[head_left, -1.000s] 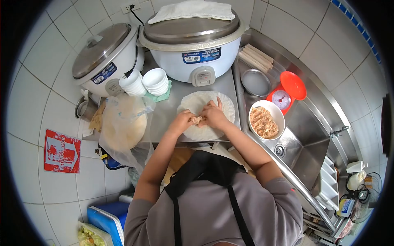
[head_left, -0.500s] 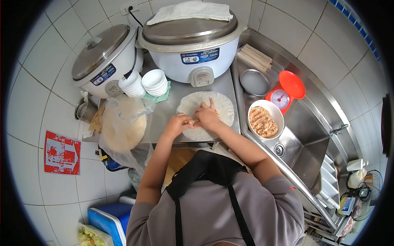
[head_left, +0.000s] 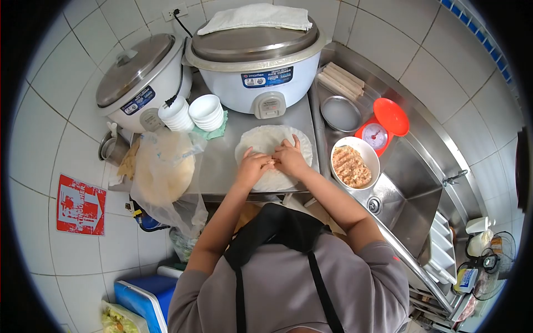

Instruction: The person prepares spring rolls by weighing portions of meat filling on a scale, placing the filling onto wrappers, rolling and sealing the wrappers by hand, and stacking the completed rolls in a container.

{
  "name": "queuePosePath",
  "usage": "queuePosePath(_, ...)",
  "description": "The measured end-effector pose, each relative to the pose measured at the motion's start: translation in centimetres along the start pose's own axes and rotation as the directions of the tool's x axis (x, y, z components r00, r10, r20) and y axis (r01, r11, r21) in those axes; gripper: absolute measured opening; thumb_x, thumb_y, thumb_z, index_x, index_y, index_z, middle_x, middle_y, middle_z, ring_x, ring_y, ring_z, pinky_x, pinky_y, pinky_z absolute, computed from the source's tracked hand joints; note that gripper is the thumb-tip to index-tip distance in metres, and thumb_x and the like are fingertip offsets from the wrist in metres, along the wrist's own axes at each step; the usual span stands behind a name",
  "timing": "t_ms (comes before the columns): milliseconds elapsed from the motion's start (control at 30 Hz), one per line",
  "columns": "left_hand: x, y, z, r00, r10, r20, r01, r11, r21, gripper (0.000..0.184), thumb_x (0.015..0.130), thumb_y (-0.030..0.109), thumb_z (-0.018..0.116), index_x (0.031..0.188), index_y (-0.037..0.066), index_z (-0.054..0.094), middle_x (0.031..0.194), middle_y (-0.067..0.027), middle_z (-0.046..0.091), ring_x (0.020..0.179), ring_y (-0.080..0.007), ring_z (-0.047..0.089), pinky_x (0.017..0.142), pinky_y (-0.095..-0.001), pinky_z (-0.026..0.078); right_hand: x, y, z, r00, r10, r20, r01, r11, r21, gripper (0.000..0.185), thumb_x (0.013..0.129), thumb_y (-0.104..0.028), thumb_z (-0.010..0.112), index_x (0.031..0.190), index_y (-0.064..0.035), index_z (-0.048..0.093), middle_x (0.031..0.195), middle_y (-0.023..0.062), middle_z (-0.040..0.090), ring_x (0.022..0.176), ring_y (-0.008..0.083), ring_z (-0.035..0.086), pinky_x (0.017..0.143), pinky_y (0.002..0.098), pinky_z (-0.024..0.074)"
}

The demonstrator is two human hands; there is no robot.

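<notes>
On the steel counter lies a stack of round, thin white wrappers (head_left: 256,138). A little minced filling (head_left: 271,162) shows between my hands, near the middle of the top wrapper. My left hand (head_left: 254,167) is closed, with its fingertips pressed on the filling from the left. From the right, my right hand (head_left: 291,160) is closed on the same filling, its thumb near the left fingers and one finger stretched out over the wrapper. My hands hide most of the filling. A white bowl of minced filling (head_left: 354,167) stands beyond my right hand.
Finished-looking rolls (head_left: 341,81), a round metal pan (head_left: 341,114) and a red kitchen scale (head_left: 375,135) stand by the sink (head_left: 413,200). More wrappers lie in a plastic bag (head_left: 164,172) at left. White cups (head_left: 206,112) and a large rice cooker (head_left: 255,77) are behind.
My left hand has moved right and closer to my right hand. Less of the filling shows between them now. The whole view has shifted slightly.
</notes>
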State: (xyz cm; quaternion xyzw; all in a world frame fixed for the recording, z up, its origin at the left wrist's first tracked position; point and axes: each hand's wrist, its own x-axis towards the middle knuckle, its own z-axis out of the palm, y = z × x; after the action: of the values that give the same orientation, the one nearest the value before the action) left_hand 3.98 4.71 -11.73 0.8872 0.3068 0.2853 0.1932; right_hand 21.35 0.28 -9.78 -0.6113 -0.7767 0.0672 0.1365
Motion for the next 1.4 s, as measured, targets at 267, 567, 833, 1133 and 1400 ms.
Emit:
queuePosePath(267, 1.2, 1.9, 0.0, 1.000, -0.003, -0.025, 0.003, 1.000, 0.002, 0.027, 0.071, 0.027, 0.070, 0.091, 0.009, 0.068, 0.084, -0.0036, 0.066, 0.083, -0.0181, 0.061, 0.104, -0.0440, 0.025, -1.3, 2.6, 0.5, 0.978, 0.030, -0.207, -0.005, 0.992, 0.123, 0.030, 0.058, -0.027, 0.076, 0.085, -0.0143, 0.068, 0.091, -0.0021, 0.057, 0.102, 0.0205, 0.046, 0.105, 0.0574, 0.0110)
queuePosePath(567, 2.4, 3.2, 2.0, 0.996, 0.048, -0.072, -0.052, 0.997, -0.063, 0.027, 0.073, 0.025, 0.070, 0.093, 0.007, 0.067, 0.088, -0.0054, 0.066, 0.084, -0.0186, 0.062, 0.106, -0.0429, 0.026, -1.8, 4.5, -1.0, 0.994, 0.011, -0.107, 0.015, 0.971, 0.240, 0.039, 0.058, -0.029, 0.077, 0.092, -0.0143, 0.066, 0.091, -0.0010, 0.058, 0.104, 0.0232, 0.045, 0.102, 0.0556, 0.0147)
queuePosePath(833, 3.2, 2.3, 3.4, 0.995, 0.004, 0.102, 0.003, 0.998, -0.070, 0.025, 0.073, 0.023, 0.069, 0.094, 0.008, 0.067, 0.087, -0.0067, 0.066, 0.083, -0.0205, 0.061, 0.105, -0.0416, 0.029, -1.9, 6.6, -2.0, 0.999, -0.018, 0.044, 0.011, 0.990, 0.143, 0.047, 0.055, -0.031, 0.079, 0.097, -0.0165, 0.065, 0.096, -0.0001, 0.059, 0.107, 0.0232, 0.044, 0.103, 0.0548, 0.0142)
queuePosePath(1133, 4.8, 4.6, 4.3, 0.994, 0.111, -0.010, -0.112, 0.991, -0.074, 0.022, 0.072, 0.023, 0.071, 0.088, 0.008, 0.068, 0.076, -0.0076, 0.064, 0.080, -0.0214, 0.061, 0.099, -0.0424, 0.035, -2.6, 9.6, -1.4, 0.990, -0.091, -0.106, 0.119, 0.945, 0.306, 0.033, 0.059, -0.022, 0.077, 0.091, -0.0198, 0.068, 0.093, -0.0027, 0.062, 0.103, 0.0218, 0.046, 0.102, 0.0483, 0.0184)
queuePosePath(1400, 5.5, 5.1, 4.5, 0.999, 0.036, -0.041, -0.042, 0.985, -0.166, 0.036, 0.063, 0.028, 0.077, 0.085, 0.002, 0.066, 0.076, -0.0131, 0.061, 0.077, -0.0299, 0.059, 0.078, -0.0372, 0.045, -3.6, 9.1, -3.9, 0.998, 0.014, -0.054, 0.010, 0.907, 0.421, 0.035, 0.055, -0.023, 0.077, 0.089, -0.0180, 0.069, 0.094, -0.0062, 0.060, 0.101, 0.0197, 0.043, 0.099, 0.0426, 0.0205)
